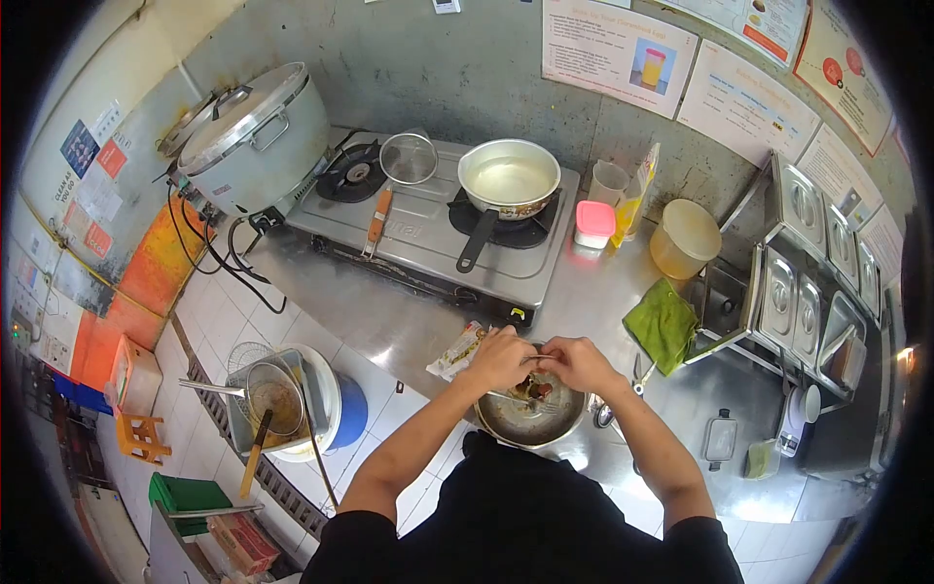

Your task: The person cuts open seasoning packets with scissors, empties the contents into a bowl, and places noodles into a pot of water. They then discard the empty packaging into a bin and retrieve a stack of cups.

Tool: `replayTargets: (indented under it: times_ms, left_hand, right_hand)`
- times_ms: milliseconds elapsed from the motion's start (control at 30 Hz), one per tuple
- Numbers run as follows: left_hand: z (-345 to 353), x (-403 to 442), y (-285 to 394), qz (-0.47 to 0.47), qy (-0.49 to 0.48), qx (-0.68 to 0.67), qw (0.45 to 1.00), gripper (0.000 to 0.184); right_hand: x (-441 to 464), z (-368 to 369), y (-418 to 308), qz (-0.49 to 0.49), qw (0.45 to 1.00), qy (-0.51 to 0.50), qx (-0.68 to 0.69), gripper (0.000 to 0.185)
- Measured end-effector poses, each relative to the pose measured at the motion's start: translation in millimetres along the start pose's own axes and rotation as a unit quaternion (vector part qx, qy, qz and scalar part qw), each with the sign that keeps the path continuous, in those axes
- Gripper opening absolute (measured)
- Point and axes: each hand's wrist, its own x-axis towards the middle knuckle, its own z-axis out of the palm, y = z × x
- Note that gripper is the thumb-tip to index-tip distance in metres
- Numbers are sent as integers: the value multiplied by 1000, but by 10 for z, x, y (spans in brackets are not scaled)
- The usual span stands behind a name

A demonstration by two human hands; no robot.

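Note:
Both hands meet above the rim of a metal bowl (pixel 525 423) on the steel counter. My left hand (pixel 501 358) has its fingers closed at the bowl's upper left edge, next to a printed packet (pixel 454 354). Touching it from the right, my right hand (pixel 581 365) is pinched around something small and thin that I cannot make out. Below the fingers, dark reddish-brown matter (pixel 538 389) lies in the bowl, with what looks like a fork (pixel 511 397) beside it.
Ahead stands a gas stove (pixel 409 229) with a white pan (pixel 509 180) and a strainer (pixel 409 159). A rice cooker (pixel 255 146) is at the left. Right of the bowl are spoons (pixel 605 416), a green cloth (pixel 662 324) and lidded metal containers (pixel 778 292).

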Motion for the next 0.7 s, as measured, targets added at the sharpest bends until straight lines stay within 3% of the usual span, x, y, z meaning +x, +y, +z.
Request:
replayTargets:
  times_ms: [367,700]
  left_hand:
    - [24,26,-47,28,18,-49,998,21]
    - [-60,8,32,9,21,-70,997,20]
  right_hand:
    - [-84,33,15,1,997,33,69,10]
    - [-64,66,70,-15,998,26,51,13]
